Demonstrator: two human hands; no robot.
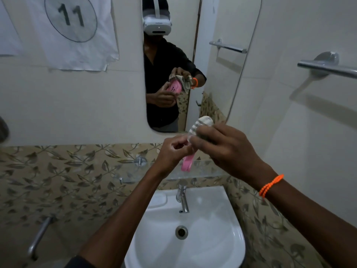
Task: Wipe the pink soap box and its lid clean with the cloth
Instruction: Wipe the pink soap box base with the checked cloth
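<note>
A pink soap box part (187,163) with small holes, as the mirror shows, is held upright above the sink by my left hand (172,151), whose fingers curl round its upper end. My right hand (222,146) grips a pale bunched cloth (201,125) and presses it against the top of the pink piece. Only the lower end of the pink piece shows directly; the rest is hidden behind my fingers and the cloth. I cannot tell whether it is the box or the lid.
A white sink (228,219) with a chrome tap (182,198) lies below my hands. A glass shelf (204,169) runs behind them under a wall mirror (218,78). A towel bar (328,68) sticks out at right, a pipe (38,238) at lower left.
</note>
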